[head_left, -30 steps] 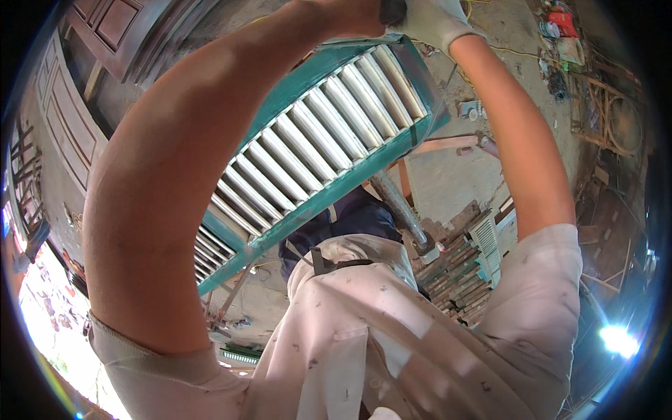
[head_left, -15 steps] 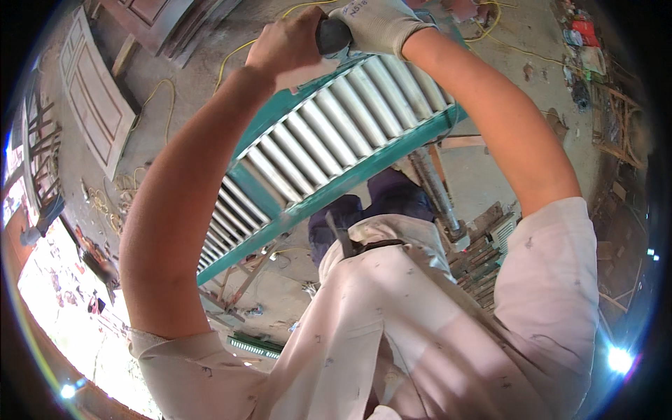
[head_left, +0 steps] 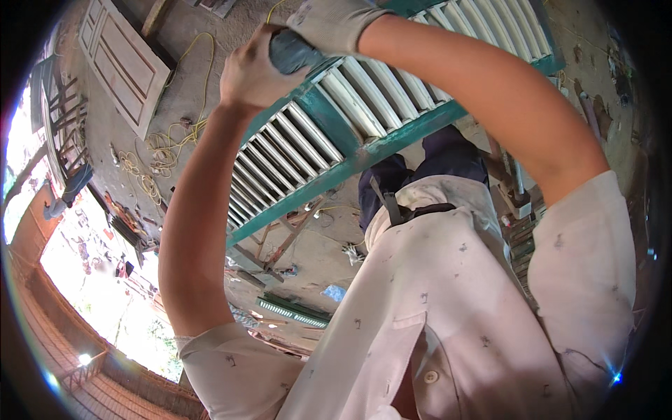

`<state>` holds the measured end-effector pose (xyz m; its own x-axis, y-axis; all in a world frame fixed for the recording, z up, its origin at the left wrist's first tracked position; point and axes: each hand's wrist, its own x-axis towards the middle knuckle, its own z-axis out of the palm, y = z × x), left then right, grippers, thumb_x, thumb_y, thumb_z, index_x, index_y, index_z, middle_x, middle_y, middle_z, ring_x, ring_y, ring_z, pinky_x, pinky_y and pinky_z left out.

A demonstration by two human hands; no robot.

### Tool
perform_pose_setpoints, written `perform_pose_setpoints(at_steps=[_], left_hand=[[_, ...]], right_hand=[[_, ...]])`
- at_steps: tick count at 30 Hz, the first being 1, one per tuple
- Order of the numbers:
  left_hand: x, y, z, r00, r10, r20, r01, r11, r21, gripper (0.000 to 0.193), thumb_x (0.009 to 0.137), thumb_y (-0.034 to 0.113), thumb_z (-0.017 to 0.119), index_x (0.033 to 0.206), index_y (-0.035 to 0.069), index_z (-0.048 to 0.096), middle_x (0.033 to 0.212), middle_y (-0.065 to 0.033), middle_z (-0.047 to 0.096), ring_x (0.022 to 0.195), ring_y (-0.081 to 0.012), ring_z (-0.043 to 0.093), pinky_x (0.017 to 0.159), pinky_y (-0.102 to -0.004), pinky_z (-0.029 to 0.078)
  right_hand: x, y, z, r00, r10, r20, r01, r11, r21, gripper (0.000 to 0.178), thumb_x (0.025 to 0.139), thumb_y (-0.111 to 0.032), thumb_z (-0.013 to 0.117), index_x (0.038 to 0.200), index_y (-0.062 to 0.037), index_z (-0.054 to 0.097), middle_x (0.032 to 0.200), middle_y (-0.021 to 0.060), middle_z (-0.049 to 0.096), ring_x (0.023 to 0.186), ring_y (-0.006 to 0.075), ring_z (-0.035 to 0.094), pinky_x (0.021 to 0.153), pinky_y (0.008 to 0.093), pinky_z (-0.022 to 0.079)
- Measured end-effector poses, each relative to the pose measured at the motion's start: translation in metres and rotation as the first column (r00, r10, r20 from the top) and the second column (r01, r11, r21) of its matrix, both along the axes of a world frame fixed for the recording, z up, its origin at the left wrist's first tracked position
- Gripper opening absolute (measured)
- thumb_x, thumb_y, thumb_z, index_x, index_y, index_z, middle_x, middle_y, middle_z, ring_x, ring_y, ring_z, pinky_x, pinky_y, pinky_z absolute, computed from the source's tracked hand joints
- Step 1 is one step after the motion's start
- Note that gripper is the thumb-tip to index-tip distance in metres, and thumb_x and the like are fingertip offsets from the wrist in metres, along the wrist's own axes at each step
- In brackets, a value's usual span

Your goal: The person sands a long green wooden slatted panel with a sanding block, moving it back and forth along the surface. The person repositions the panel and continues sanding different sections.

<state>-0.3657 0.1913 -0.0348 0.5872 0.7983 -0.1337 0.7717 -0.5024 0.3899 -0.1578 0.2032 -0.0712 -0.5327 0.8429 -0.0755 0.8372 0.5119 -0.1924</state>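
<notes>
A dark rounded tool (head_left: pixel 292 52) is gripped by the bare left hand (head_left: pixel 246 78), with its thumb and fingers curled around the near end. The right hand (head_left: pixel 332 26), covered by a pale glove, is laid against the other side of the tool, close to the left hand; whether it is closed around anything cannot be told, since its fingers are mostly hidden. Beneath and to the right of the hands, a louvred panel (head_left: pixel 329 124) is seen lying at a slant, its green frame filled with whitish slats in two sections and partly covered by the right forearm. Whether the panel is touched by the tool cannot be made out. To the left of the hands, well apart from them, a pale panelled door (head_left: pixel 129 66) is seen, and a yellow cord (head_left: pixel 162 155) is strewn over the floor (head_left: pixel 203 17). Nearer the body than the hands, a green slatted piece (head_left: pixel 294 311) is seen.
</notes>
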Motion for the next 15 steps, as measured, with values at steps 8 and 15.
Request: perform_pose_setpoints(at_steps=[8,15], left_hand=[[-0.058,-0.025,-0.002,0.934,0.059,-0.352,-0.101,0.99,-0.103,0.103,0.082,0.073,0.077,0.156,0.005,0.054,0.151,-0.0184,0.065,0.135,-0.0376,0.066,0.113,-0.0449,0.053],[0.0,-0.013,0.007,0.989,0.092,-0.113,-0.109,0.982,-0.155,0.094,0.079,0.067,0.078,0.146,0.005,0.055,0.126,-0.0251,0.074,0.111,-0.0405,0.075,0.095,-0.0495,0.061]], right_hand=[[-0.044,-0.016,0.015,0.992,0.11,-0.067,-0.113,0.993,-0.028,0.029,0.102,-0.02,0.052,0.11,-0.009,0.078,0.105,0.0187,0.081,0.099,0.0348,0.079,0.091,0.0517,0.062],[-0.004,0.016,0.077,0.987,0.132,0.088,-0.087,0.913,-0.399,0.064,0.081,-0.051,0.079,0.13,-0.0116,0.066,0.118,0.0212,0.079,0.107,0.0401,0.078,0.091,0.0521,0.062]])
